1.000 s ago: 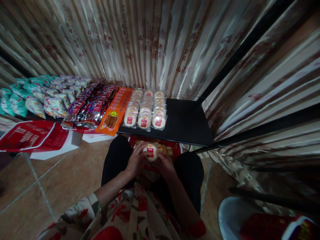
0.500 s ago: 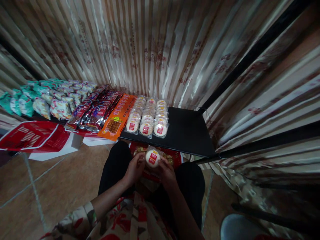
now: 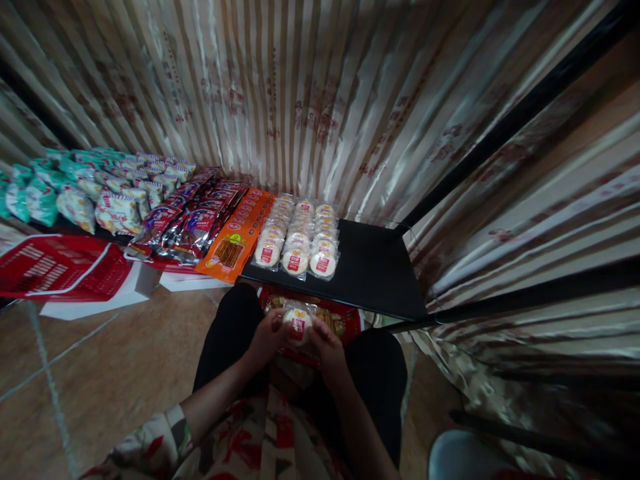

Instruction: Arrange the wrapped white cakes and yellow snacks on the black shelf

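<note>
Between my knees I hold a round white rice cracker packet (image 3: 299,325), clear wrapped with a red and yellow label. The fingers of my left hand (image 3: 269,339) pinch its left edge, and those of my right hand (image 3: 327,343) pinch its right edge. Below it sits a red bag (image 3: 353,325) with gold-wrapped pieces inside, partly hidden by my hands. On the black shelf (image 3: 377,263) just ahead, similar rice cracker packets (image 3: 295,260) lie overlapping in three columns.
Left of the crackers lie an orange snack packet (image 3: 233,243), dark red foil packets (image 3: 195,223), white packets (image 3: 117,212) and green packets (image 3: 41,200). A red printed bag (image 3: 60,267) rests at the left. Curtains (image 3: 280,93) hang behind, with black poles (image 3: 490,147) at the right.
The held cracker packet dipped down and right, then shifted slightly left, its wrapper showing more at the top. Both hands keep hold of it. The view has tilted a little.
</note>
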Tool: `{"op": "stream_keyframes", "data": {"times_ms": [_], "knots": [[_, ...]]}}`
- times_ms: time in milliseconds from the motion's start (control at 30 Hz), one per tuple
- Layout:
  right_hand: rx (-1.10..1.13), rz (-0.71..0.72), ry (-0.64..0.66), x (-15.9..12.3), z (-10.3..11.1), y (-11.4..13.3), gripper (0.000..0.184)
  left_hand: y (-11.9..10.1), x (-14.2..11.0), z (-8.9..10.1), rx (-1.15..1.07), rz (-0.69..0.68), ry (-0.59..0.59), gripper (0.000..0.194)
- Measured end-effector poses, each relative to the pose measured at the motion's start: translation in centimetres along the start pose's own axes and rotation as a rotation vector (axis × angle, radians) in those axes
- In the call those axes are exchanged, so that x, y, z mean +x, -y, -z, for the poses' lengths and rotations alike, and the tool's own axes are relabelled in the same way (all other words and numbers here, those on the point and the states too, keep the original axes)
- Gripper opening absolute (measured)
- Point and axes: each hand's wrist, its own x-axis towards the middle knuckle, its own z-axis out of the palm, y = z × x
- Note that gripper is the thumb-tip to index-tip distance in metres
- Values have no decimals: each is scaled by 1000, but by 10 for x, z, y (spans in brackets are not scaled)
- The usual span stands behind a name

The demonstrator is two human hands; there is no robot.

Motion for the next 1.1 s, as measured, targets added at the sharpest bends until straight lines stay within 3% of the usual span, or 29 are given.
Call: {"op": "stream_keyframes", "data": {"times_ms": [267,533,733,967,1100], "knots": [[-142,7,23,1,1,6,46,-4,9,-7,156,-98,-15,22],[-148,54,18,13,3,15,49,-14,24,-21,477,-233,-190,22],[-152,113,58,24,1,34,42,-24,36,-33,567,-251,-224,34],[-215,170,30,43,11,51,39,-33,37,-55,640,-492,-237,43],[-233,228,-33,63,14,63,41,-38,42,-69,749,-558,-191,46]]}}
